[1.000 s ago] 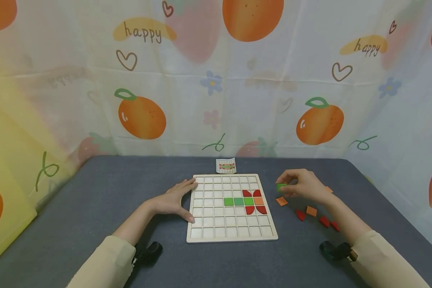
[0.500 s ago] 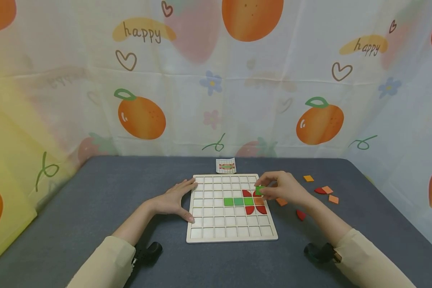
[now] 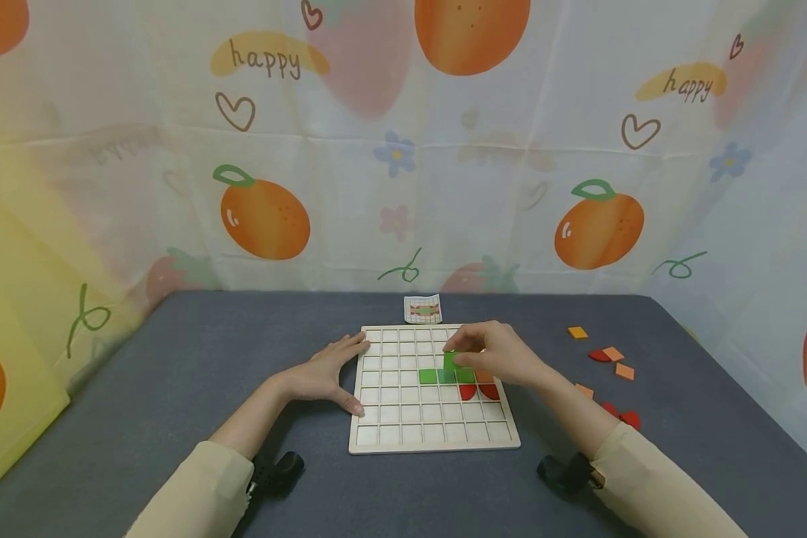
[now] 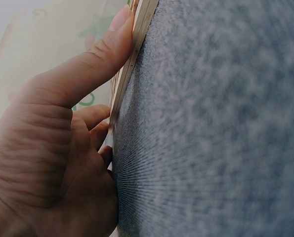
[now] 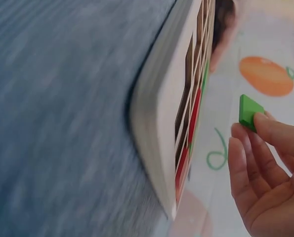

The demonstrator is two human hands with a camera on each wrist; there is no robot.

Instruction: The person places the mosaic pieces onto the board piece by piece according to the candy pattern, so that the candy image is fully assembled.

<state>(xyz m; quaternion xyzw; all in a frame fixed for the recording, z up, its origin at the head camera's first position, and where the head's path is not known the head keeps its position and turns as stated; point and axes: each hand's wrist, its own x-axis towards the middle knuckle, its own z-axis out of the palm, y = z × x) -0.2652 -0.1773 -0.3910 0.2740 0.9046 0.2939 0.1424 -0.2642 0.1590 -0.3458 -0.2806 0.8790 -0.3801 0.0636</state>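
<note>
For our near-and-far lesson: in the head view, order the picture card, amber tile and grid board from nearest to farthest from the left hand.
1. Grid board: touched by the left hand at its left edge.
2. Picture card: at the board's far edge.
3. Amber tile: right of the board.

Pale backdrop cloth, yellow at far left; printed oranges, outlined hearts, blue flowers; dark grey table before it.

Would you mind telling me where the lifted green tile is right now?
In the head view, the lifted green tile is pinched in the right hand, above the right half of the grid board, near the row of laid green tiles.
</note>
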